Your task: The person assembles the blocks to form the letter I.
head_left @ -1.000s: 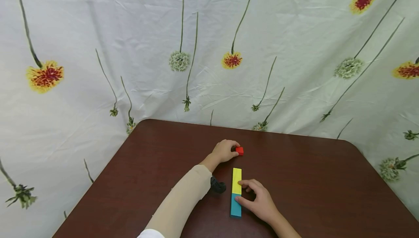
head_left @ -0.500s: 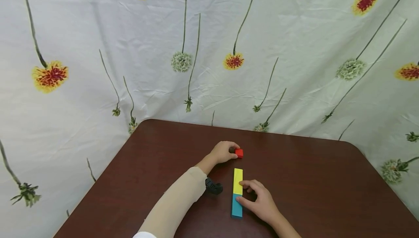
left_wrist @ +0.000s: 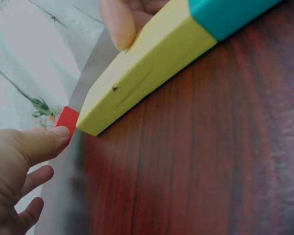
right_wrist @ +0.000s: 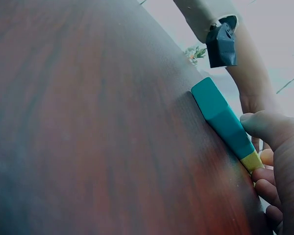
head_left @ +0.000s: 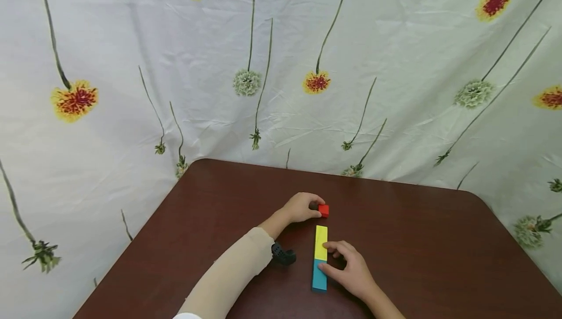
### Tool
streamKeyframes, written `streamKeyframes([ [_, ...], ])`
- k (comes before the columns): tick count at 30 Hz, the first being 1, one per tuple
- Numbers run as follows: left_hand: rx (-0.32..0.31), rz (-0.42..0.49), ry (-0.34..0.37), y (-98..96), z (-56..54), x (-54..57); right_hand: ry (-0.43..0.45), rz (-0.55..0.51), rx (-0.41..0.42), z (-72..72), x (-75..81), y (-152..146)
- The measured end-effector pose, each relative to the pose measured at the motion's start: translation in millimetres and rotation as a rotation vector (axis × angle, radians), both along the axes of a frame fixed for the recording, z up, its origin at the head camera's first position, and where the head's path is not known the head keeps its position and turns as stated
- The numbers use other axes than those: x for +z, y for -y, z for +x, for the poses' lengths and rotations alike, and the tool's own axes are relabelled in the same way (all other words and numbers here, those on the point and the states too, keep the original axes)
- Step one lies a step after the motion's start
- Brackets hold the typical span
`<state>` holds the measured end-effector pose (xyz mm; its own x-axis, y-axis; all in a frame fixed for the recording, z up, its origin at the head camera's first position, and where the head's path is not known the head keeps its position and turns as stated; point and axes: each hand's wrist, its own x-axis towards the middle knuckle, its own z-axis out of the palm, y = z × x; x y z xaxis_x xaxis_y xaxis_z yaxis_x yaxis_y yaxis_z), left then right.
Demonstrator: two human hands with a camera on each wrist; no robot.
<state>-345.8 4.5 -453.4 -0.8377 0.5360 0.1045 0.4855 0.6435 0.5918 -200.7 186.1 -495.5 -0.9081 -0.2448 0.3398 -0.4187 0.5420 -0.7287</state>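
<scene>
Two long wooden blocks, one yellow (head_left: pixel 321 242) and one teal (head_left: pixel 319 277), lie end to end in a line on the brown table, the yellow one farther off. Just past the yellow block's far end sits a small red block (head_left: pixel 324 210), a narrow gap apart from it in the head view. My left hand (head_left: pixel 302 207) pinches that red block between thumb and fingers from the left. On the right side of the row, my right hand (head_left: pixel 352 269) lays its thumb against the teal block and a fingertip against the yellow one, fingers loosely bent.
The brown table (head_left: pixel 430 241) reaches back to a white flowered cloth (head_left: pixel 281 65) hanging behind it. A black wrist camera (head_left: pixel 283 254) juts from the beige left sleeve (head_left: pixel 232 272), left of the row.
My left hand has drawn the red block nearer to the yellow block's far end. The right hand stays at the yellow and teal blocks. The head view has shifted slightly.
</scene>
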Motion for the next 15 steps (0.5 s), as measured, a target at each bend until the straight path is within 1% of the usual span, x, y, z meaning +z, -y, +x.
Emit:
streamKeyframes([
  [3,-0.021,-0.009,-0.021,-0.1,1.9,0.0,0.003,0.004,-0.010,-0.1,0.0,-0.6],
  [6,-0.027,-0.013,-0.027,1.5,3.7,-1.7,-0.003,0.007,-0.003,-0.4,0.3,-0.5],
  [15,-0.028,0.014,-0.005,4.0,7.5,-4.5,0.006,0.004,-0.002,0.3,-0.3,-0.5],
])
